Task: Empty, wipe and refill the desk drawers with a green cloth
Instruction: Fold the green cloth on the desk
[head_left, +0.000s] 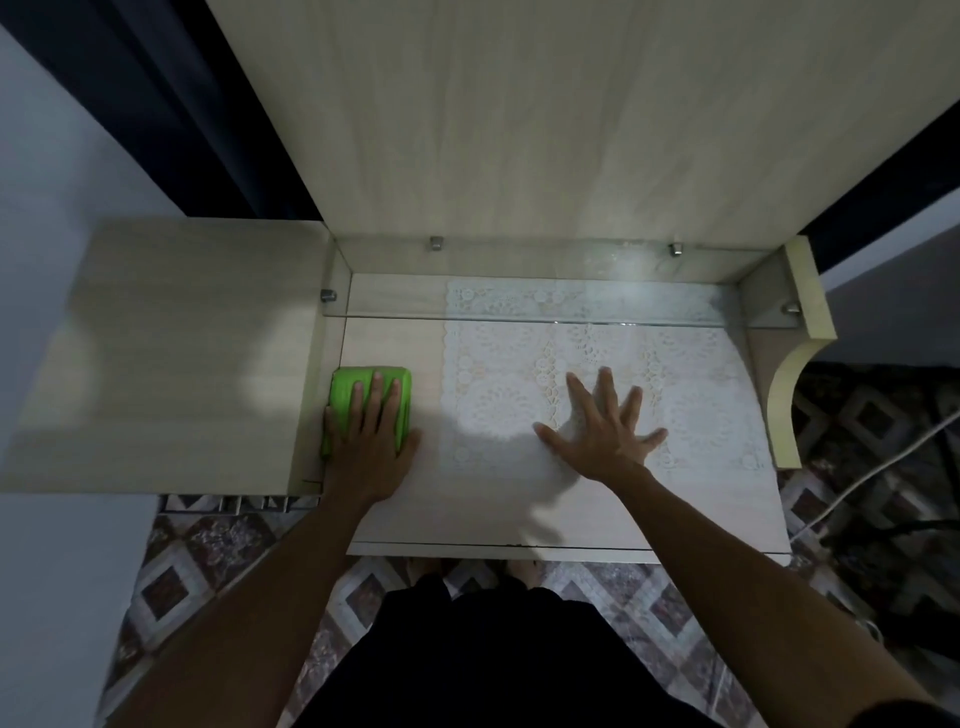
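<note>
Green cloth (371, 402) folded on desk (467, 514), left side. Our left hand (371, 441) flat on it, fingers straight. Right hand (605, 431) spread on lace mat (691, 374), holds nothing. Cloth looks soft, light; we pinch edge.

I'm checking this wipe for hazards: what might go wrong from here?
The green cloth under the left hand sits near the lace mat; a rightward sweep may snag or bunch its edge. The right hand presses flat on that mat, which might slide. A glass shelf juts out just beyond the fingers.
</note>
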